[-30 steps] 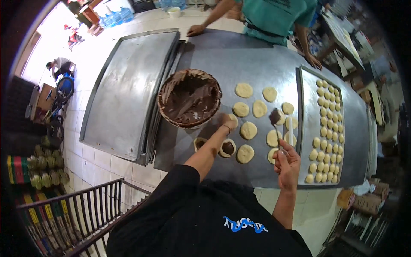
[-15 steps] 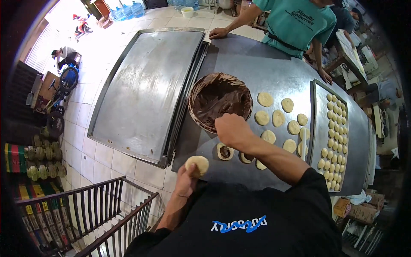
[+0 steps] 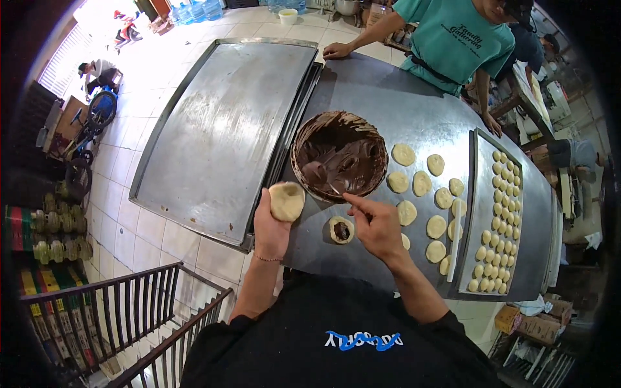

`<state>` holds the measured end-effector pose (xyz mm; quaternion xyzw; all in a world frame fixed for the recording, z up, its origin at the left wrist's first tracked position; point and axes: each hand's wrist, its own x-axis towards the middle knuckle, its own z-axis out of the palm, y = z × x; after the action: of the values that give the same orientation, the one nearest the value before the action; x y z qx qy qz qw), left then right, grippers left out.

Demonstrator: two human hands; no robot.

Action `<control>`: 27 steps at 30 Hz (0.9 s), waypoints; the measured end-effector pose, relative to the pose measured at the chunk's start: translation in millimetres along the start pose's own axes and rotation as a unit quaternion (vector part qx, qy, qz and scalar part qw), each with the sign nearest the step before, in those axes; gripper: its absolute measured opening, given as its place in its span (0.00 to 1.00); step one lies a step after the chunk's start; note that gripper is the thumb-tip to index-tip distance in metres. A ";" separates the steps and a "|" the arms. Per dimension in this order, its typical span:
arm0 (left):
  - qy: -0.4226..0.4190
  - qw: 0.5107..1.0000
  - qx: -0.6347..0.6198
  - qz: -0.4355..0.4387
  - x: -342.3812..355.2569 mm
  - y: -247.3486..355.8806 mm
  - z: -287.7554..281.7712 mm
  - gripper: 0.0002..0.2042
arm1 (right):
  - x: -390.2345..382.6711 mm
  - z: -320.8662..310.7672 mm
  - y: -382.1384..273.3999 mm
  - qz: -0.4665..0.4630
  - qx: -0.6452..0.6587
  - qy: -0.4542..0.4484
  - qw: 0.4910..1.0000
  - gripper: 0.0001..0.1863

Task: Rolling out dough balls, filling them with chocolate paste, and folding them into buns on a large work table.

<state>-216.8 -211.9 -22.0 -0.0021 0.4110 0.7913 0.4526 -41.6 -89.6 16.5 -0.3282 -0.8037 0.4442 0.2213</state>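
My left hand [image 3: 272,226] holds a flattened dough round [image 3: 286,201] with a dent in its face, just left of the bowl. In my right hand [image 3: 375,226] is a thin metal tool [image 3: 334,189], reaching over the near rim of the round bowl [image 3: 310,134]. Its working end is coated in dark chocolate filling [image 3: 349,171], so its exact kind is hidden. On the steel table [image 3: 381,97] below the bowl lies a dough round with chocolate filling [image 3: 341,230] in its middle. Several plain flattened rounds [image 3: 422,183] are spread to the right.
Large metal trays [image 3: 220,129] are stacked at the left. A white rolling pin [image 3: 455,240] lies beside a tray [image 3: 473,187] holding rows of small dough balls [image 3: 498,223]. Across the table, a person in a teal shirt [image 3: 456,42] rests hands on its edge. Dark railings [image 3: 158,291] stand lower left.
My left hand has risen with the dough round toward the bowl. My right hand has drawn back from over the bowl to its near right side, uncovering the tool.
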 end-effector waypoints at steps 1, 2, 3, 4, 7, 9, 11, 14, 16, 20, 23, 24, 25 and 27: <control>0.002 1.000 0.001 0.002 0.7 3.3 8.6 0.24 | -2.0 -2.3 -2.3 -0.001 0.001 -0.001 1.000 0.15; -0.020 0.999 -0.033 -0.001 1.4 5.3 14.6 0.25 | -4.4 -6.0 -6.3 0.011 0.038 -0.001 0.999 0.16; -0.042 0.997 -0.066 -0.002 0.2 7.3 20.7 0.26 | -7.1 -8.5 -8.3 0.023 0.074 -0.001 0.997 0.16; -0.071 0.995 -0.064 -0.015 -3.3 10.8 30.5 0.28 | -9.9 -9.4 -5.9 -0.024 0.080 0.018 0.996 0.16; -0.098 0.986 -0.128 -0.051 -12.3 9.9 56.4 0.31 | -18.7 -18.4 -9.4 -0.115 0.036 0.054 0.991 0.18; -0.099 0.984 -0.135 -0.058 -18.7 8.8 65.0 0.33 | -22.1 -23.3 -9.2 -0.163 -0.020 0.062 0.985 0.19; -0.169 0.975 -0.126 -0.072 -24.3 8.3 73.2 0.33 | -25.2 -33.8 -2.0 -0.205 -0.078 0.074 0.973 0.20; -0.115 0.986 -0.120 -0.018 -20.7 2.9 78.4 0.32 | -31.9 -62.3 14.3 -0.231 -0.172 0.119 0.950 0.24; -0.090 0.992 -0.089 0.006 -17.3 -8.9 83.5 0.30 | -33.8 -73.7 15.4 -0.221 -0.144 0.156 0.952 0.24; -0.179 0.965 -0.008 -0.191 -1.3 -75.0 100.8 0.27 | -37.1 -88.4 7.4 -0.172 -0.022 0.209 0.962 0.20; -0.175 0.930 0.125 -0.297 30.1 -140.0 118.2 0.26 | -62.3 -111.8 33.1 -0.100 0.078 0.255 0.959 0.16; -0.196 0.900 0.215 -0.325 63.0 -167.3 102.9 0.26 | -75.9 -119.6 43.9 -0.062 0.092 0.305 0.946 0.16; -0.121 0.855 0.467 -0.189 86.0 -197.3 99.5 0.27 | -89.8 -126.3 57.2 -0.023 0.106 0.350 0.930 0.15; -0.050 0.634 0.762 0.122 140.2 -247.6 58.4 0.32 | -118.9 -142.6 79.7 0.054 0.097 0.378 0.919 0.16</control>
<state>-100.3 -11.1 -196.5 0.4331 0.8412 0.2444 0.2122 158.7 -63.6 12.8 -0.4919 -0.5944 0.3739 0.5147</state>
